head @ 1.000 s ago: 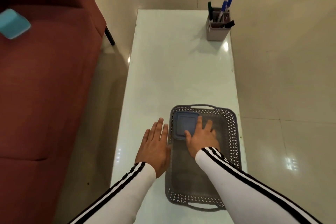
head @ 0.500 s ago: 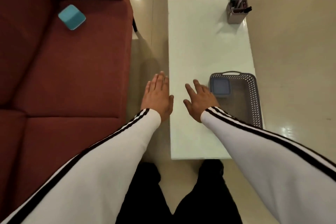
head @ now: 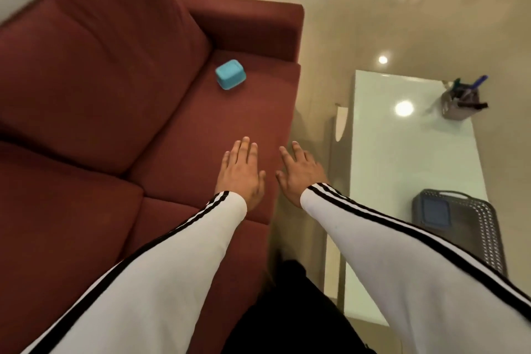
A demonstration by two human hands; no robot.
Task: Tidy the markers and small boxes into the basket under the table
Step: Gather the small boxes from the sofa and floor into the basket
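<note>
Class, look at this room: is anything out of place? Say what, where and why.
The small turquoise box lies alone on the red sofa seat, apart from the grey basket on the white table, which already holds a blue box.

I see a dark red sofa (head: 115, 94) and a turquoise box (head: 230, 74). Sleeves (head: 178, 253) white with black stripes, trousers (head: 287, 310) black. Table (head: 402, 169) glossy white, basket (head: 488, 238) dark grey with a hole pattern, blue box (head: 435, 213), floor (head: 431, 23) beige.
</note>
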